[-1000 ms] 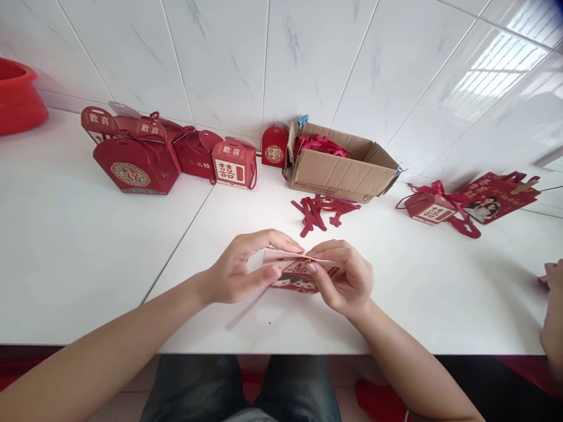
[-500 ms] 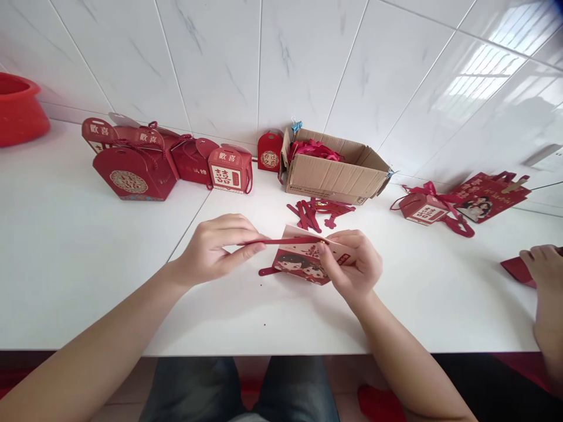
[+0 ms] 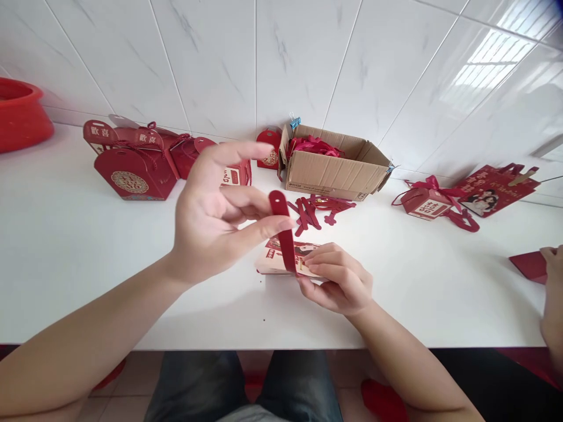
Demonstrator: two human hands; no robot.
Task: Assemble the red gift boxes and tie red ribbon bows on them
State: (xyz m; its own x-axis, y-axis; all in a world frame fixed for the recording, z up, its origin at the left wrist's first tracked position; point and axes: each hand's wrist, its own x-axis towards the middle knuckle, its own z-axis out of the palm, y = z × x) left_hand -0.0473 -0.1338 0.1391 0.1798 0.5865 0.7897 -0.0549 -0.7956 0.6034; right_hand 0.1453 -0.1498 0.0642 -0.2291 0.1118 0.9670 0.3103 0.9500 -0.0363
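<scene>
A red strap [image 3: 287, 246] with a small hole at its upper end rises at a slant from a flat paper gift bag [image 3: 273, 262], which is cream and red with printed figures. My left hand [image 3: 211, 211] pinches the strap between the thumb and a bent finger, its index finger raised off it. Fingers and thumb of my right hand [image 3: 341, 278] close on the bag's near right edge, where the strap's lower end meets it; that joint is partly hidden. Behind the bag lies a loose pile of red straps [image 3: 308, 214].
A cardboard carton [image 3: 329, 173] with red ribbons stands at the wall. Red gift boxes [image 3: 136, 173] are at the left, with a red tub [image 3: 21, 117] beyond. At right sit a bowed box [image 3: 426, 199] and a red bag [image 3: 495, 190]. Another person's hand [image 3: 553, 275] holds red card.
The strap has swung from level to steeply raised as my left hand moved up and right. My right hand has turned over with the bag, bringing it lower and flatter.
</scene>
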